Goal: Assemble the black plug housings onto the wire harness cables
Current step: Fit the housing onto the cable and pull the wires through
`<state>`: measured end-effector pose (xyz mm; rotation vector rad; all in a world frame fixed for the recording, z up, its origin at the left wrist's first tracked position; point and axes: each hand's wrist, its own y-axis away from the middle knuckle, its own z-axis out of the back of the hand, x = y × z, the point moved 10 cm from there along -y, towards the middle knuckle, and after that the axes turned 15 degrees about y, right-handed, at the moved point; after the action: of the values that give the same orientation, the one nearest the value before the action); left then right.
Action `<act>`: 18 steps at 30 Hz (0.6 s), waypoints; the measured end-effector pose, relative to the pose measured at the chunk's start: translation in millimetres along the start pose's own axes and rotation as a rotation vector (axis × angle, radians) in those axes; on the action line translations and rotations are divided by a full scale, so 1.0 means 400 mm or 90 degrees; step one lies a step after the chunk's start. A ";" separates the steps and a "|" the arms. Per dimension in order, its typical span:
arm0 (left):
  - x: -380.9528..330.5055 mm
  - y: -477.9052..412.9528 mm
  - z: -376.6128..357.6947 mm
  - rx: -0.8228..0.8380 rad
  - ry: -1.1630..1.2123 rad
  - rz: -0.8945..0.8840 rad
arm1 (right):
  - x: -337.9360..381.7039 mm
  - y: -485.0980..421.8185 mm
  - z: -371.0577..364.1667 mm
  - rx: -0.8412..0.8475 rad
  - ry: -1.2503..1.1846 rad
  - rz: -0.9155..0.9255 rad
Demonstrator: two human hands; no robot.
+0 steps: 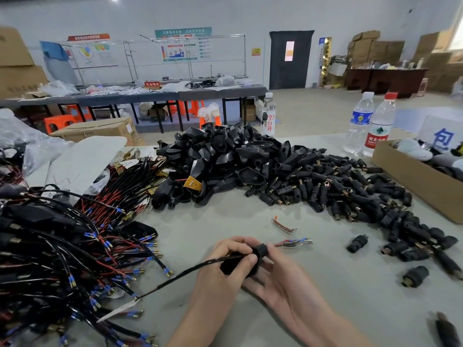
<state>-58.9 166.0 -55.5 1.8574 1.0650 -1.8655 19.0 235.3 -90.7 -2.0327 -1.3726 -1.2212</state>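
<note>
Left hand (223,266) is curled round one black plug housing (259,251) and its cable (190,270), with the thumb on top. Right hand (283,279) cups it from below and pinches the collar end with its fingertips. So the part is held between both hands, just above the bench (225,221). The cable trails out from the left hand, down and to the left.

Handling, as I judge it:
- Housing is a light, rigid moulded shell. It looks smooth, so it could twist in the grip. Hold the body, not the thin collar.
- Cable is limp and gives no push unless held close to the housing mouth. Pinch it just behind the entry.
- Crimped terminals are small and bendable (keep fingers off them).

Spare stock: the housing pile (225,156) is well ahead of both hands. The harness bundle (62,246) is far out to the left of the left hand. A loose terminal lead (295,242) lies just beyond the right fingertips.
</note>
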 end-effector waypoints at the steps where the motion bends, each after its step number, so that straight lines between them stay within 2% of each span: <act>1: 0.002 0.001 0.000 0.000 -0.009 0.011 | 0.005 -0.001 0.011 -0.018 0.010 0.010; 6: 0.024 0.007 -0.003 0.029 -0.031 0.096 | 0.035 0.003 0.049 -0.075 0.047 0.053; 11: 0.034 0.002 0.015 0.016 0.022 0.122 | 0.049 0.004 0.070 -0.129 0.124 0.089; 18: 0.072 -0.006 0.048 -0.128 0.389 0.228 | 0.126 0.030 0.140 -0.255 0.156 0.169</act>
<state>-77.7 162.9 -84.4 2.3599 0.9507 -0.9740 61.0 297.6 -77.3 -2.1414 -0.7606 -1.6524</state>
